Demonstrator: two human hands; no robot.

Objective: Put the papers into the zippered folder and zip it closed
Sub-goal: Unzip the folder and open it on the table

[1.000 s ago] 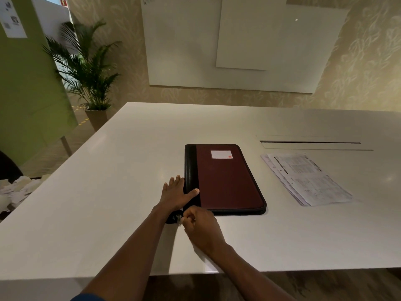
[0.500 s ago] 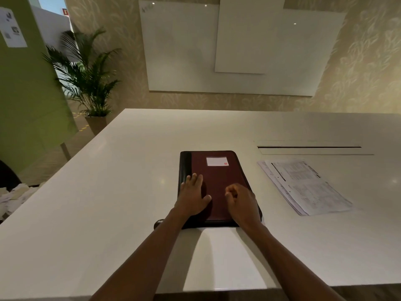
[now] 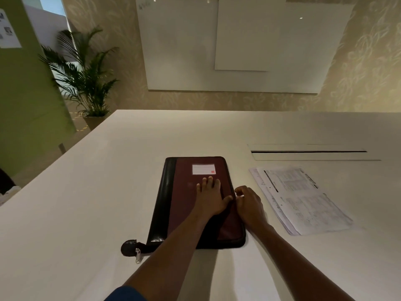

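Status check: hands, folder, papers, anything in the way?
Left hand flat on folder; right hand curled at its right edge, zipper grip unclear. Papers outside on table. Nothing blocking.

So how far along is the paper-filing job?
Early. The printed white papers lie on the white table, outside the maroon-and-black zippered folder. The left hand presses its cover; the right hand works its right edge. Filling and zipping remain.

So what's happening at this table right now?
A person is working on a dark red zippered folder lying closed on the white table. The left hand presses flat on its cover, while the right hand, fingers curled, works at its right edge. The papers lie beside it, not yet inside.
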